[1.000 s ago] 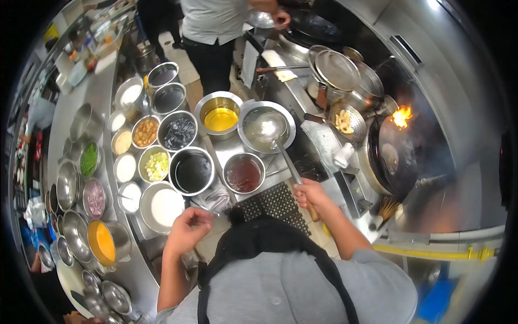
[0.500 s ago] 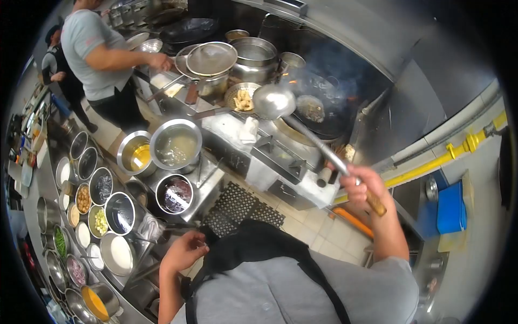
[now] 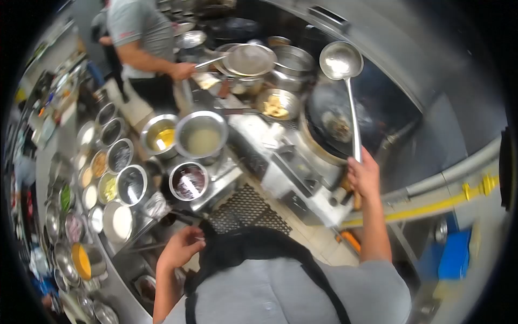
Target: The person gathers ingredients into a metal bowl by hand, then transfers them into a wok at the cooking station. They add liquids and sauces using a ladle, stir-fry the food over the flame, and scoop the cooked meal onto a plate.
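The right hand [image 3: 364, 175] grips a metal ladle [image 3: 342, 62] near the wok [image 3: 319, 125].

A second ago the big spoon [image 3: 350, 102] was down in the pot of cloudy water [image 3: 202, 114]. Now it is up in the air, with its round end [image 3: 341, 60] high by the far side of the black pan [image 3: 326, 105]. The right hand [image 3: 365, 174] went with it, from the pot side over to the pan side. Another person's hand [image 3: 183, 71] has come to the handle [image 3: 209, 62] of the sieve [image 3: 250, 59]
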`<state>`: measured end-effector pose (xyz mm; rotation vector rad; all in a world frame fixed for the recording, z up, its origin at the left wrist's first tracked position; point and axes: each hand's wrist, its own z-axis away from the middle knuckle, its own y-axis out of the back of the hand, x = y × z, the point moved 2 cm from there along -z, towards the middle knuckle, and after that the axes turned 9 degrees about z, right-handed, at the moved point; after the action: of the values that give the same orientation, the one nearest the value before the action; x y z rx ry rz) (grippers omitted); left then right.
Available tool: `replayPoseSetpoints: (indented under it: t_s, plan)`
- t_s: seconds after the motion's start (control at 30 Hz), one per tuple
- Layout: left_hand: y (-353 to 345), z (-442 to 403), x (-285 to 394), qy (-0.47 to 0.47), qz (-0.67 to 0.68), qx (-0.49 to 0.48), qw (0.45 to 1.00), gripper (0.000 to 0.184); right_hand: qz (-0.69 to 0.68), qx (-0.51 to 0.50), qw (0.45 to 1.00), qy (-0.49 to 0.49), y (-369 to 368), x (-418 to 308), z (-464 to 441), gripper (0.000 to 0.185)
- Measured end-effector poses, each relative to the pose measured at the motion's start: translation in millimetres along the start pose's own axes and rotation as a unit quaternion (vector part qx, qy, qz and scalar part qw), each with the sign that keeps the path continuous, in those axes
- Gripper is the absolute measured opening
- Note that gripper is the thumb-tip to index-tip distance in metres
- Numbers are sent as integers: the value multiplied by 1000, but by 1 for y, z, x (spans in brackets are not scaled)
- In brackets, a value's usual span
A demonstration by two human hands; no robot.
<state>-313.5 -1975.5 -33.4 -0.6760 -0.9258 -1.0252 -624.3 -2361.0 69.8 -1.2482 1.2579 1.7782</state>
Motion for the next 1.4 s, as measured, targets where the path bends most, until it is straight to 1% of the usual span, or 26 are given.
replayPoseSetpoints:
  t_s: [0.03,0.1,0.17,0.23,0.3,0.37,0.43,0.47,0.5,0.6,0.63,0.67,0.7,0.77,0.8,0.87,0.9,1.0,1.07,1.1,1.17,1.2,1.27,1.3,1.37,1.4]
  plan:
    - [5,1,4,1,-25,8,1000,40,-144,-63,986,-45,-17,-21,16,51]
    - [25,-4,-8,-47,-60,17,997,39,-251,-218,939,-91,-42,-43,32,49]
    - [42,-1,2,-71,-33,35,996,39,-321,-361,866,-128,-83,-52,31,48]
    - [66,2,14,-57,-10,40,998,37,-275,-430,843,-172,-141,-66,34,48]
    - [94,6,8,-76,28,49,996,38,-245,-490,809,-214,-206,-80,34,47]
    - [120,11,7,-87,66,43,993,38,-177,-533,804,-196,-275,-104,32,47]
    - [147,13,-5,-91,92,55,990,37,-107,-533,823,-164,-349,-125,25,38]
    - [160,16,-6,-91,106,57,989,37,-71,-546,826,-122,-389,-132,18,33]
    - [172,19,-7,-92,119,59,987,37,-46,-556,826,-81,-427,-144,13,35]
    - [203,27,-18,-108,166,71,978,38,77,-502,860,53,-540,-167,-9,33]
    - [212,30,-21,-112,184,74,974,38,127,-469,869,94,-573,-177,-13,29]
    - [220,32,-21,-114,192,83,971,38,147,-467,861,140,-603,-184,-20,25]
    - [227,34,-22,-114,195,83,970,38,150,-468,860,140,-631,-184,-28,25]
    - [245,38,-26,-115,204,109,966,36,189,-428,863,191,-678,-187,-37,19]
    - [256,40,-27,-114,205,110,966,36,189,-430,862,191,-693,-188,-40,19]
    - [280,43,-26,-136,209,209,946,34,210,-416,862,198,-715,-188,-43,15]
    - [295,39,-30,-168,182,258,934,34,210,-416,862,197,-723,-186,-44,15]
    - [337,32,-17,-235,188,364,881,33,214,-410,866,189,-733,-185,-45,13]
    - [369,23,-5,-261,214,402,851,34,204,-431,869,134,-732,-187,-41,8]
    - [385,18,2,-277,211,418,839,34,203,-430,870,133,-733,-188,-41,8]
    - [419,0,9,-309,202,452,812,34,175,-454,870,82,-734,-189,-43,4]
    - [434,-9,14,-316,203,473,797,34,172,-452,872,82,-733,-192,-42,4]
    - [465,-30,19,-339,211,505,765,34,137,-466,874,32,-731,-196,-40,4]
    - [481,-44,19,-340,209,502,767,34,134,-463,875,31,-732,-195,-45,4]
    - [511,-68,15,-321,203,591,711,41,57,-506,860,-34,-737,-187,-55,5]
    - [522,-81,13,-321,201,589,714,41,54,-504,861,-36,-732,-188,-55,5]
